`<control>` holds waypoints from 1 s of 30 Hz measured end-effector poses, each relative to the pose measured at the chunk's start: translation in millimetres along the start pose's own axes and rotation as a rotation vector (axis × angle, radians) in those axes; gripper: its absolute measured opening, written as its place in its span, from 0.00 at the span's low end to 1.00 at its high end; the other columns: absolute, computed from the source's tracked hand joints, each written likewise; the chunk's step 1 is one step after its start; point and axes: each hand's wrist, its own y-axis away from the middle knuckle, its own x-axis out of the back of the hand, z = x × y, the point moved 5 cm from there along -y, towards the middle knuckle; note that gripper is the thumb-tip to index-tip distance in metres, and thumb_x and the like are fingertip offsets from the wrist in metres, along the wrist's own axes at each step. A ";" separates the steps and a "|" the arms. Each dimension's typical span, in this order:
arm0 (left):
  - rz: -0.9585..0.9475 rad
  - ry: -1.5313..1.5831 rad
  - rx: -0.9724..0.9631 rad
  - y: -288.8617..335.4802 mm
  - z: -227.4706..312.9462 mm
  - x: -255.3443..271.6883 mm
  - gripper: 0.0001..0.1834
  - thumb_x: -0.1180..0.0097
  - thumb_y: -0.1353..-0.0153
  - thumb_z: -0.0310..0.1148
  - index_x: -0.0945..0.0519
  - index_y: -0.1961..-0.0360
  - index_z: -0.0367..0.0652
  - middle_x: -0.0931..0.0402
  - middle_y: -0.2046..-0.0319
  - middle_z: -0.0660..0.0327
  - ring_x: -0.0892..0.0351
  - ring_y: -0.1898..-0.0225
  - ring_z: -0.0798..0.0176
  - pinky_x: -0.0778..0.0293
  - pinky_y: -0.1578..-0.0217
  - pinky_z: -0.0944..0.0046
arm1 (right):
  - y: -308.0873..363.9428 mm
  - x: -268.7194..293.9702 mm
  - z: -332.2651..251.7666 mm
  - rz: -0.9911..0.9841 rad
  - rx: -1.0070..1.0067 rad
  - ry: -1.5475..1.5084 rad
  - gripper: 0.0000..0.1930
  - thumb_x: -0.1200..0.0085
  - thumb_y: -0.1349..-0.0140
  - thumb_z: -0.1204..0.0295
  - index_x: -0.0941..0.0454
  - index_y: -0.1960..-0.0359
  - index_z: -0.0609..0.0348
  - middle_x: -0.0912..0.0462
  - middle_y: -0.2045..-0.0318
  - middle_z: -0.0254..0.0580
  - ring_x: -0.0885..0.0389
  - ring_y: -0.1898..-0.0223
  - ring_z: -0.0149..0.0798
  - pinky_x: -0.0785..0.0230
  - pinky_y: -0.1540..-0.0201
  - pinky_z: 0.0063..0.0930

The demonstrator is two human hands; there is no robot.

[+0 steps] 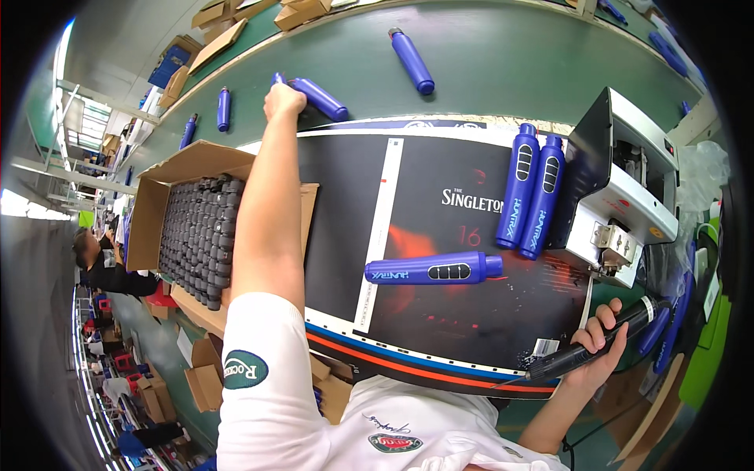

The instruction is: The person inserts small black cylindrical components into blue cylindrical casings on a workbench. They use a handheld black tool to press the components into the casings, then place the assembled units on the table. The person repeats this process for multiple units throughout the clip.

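My left hand [284, 102] is stretched out over the green belt. Its fingers close round a blue tube-shaped handle [279, 78], of which only the tip shows past them. Touching or just beside that hand lies another blue handle [323, 102]. My right hand [598, 345] grips a black electric screwdriver [561, 361], its thin bit pointing left. Between the hands, a blue handle with a black oval button panel [428, 269] lies across the dark printed mat [345, 196]. Two similar handles [517, 188] lie side by side further right.
On the left stands an open cardboard box [145, 224] packed with rows of black rounded parts [200, 235]. A white and black bench machine [620, 188] with a metal fixture is at the right. More blue handles [411, 61] lie along the green belt [487, 55]. A person [110, 263] is at far left.
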 end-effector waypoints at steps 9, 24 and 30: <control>-0.108 -0.092 -0.193 72.3 76.4 -7.2 0.39 0.45 0.49 0.60 0.20 0.47 0.36 0.32 0.40 0.41 0.32 0.38 0.42 0.30 0.42 0.48 | -2.1 2.4 -0.8 0.056 0.001 0.028 0.16 0.55 0.26 0.66 0.35 0.43 0.60 0.32 0.64 0.35 0.33 0.72 0.27 0.38 0.72 0.20; 0.008 0.300 -0.933 349.3 128.3 20.0 0.27 0.38 0.44 0.51 0.16 0.70 0.30 0.29 0.45 0.34 0.29 0.44 0.38 0.33 0.42 0.49 | -3.7 -5.3 -1.4 0.026 0.002 0.078 0.12 0.49 0.30 0.69 0.29 0.49 0.59 0.26 0.65 0.35 0.29 0.71 0.27 0.34 0.70 0.19; -0.061 0.531 -1.009 319.1 109.7 29.7 0.13 0.45 0.34 0.36 0.14 0.63 0.38 0.21 0.55 0.40 0.24 0.50 0.39 0.30 0.48 0.49 | -3.7 -12.0 -2.7 0.036 0.046 0.141 0.11 0.49 0.30 0.70 0.29 0.50 0.58 0.26 0.65 0.34 0.28 0.70 0.26 0.33 0.69 0.20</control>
